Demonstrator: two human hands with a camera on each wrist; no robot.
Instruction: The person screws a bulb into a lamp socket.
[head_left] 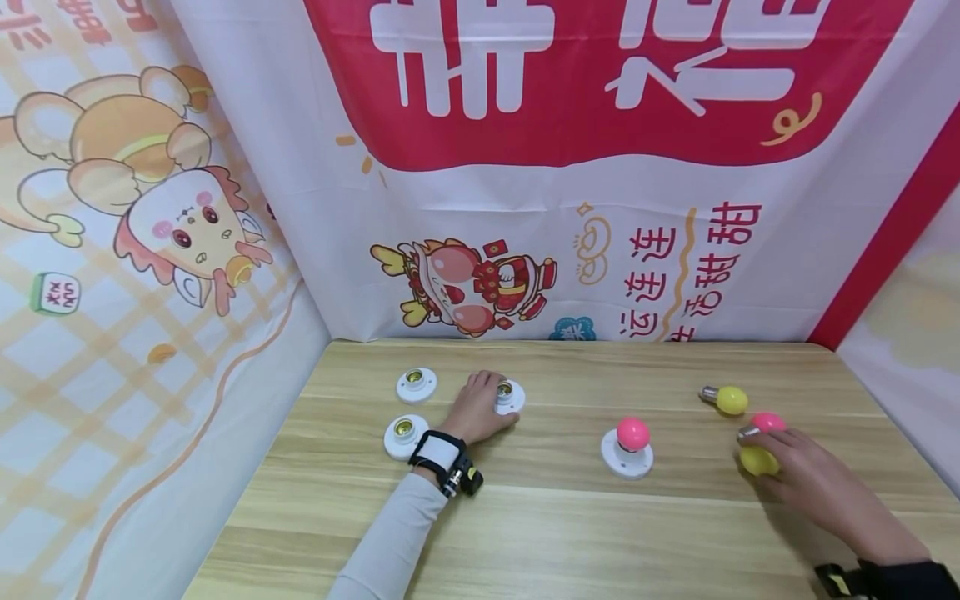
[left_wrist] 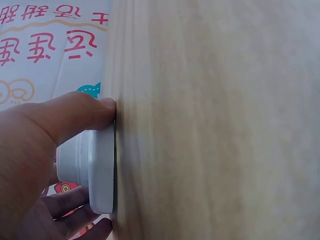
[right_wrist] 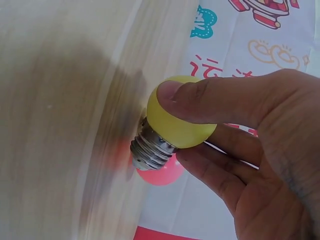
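My left hand (head_left: 477, 410) grips a round white lamp holder (head_left: 511, 397) by its rim at the middle left of the table. The left wrist view shows the thumb on one side of the holder (left_wrist: 102, 165) and fingers at the other. At the right, my right hand (head_left: 813, 483) pinches a yellow light bulb (head_left: 757, 461) by its globe between thumb and fingers. Its metal screw base (right_wrist: 152, 150) points away from the palm. Just behind the held bulb lies a pink bulb (head_left: 768, 422), partly hidden by the hand.
Two more white lamp holders (head_left: 416, 385) (head_left: 403, 435) stand left of my left hand. Between the hands, another holder (head_left: 627, 463) carries an upright pink bulb (head_left: 633, 434). A second yellow bulb (head_left: 732, 400) lies farther back. A printed cloth (head_left: 465, 192) hangs behind the wooden table (head_left: 540, 542).
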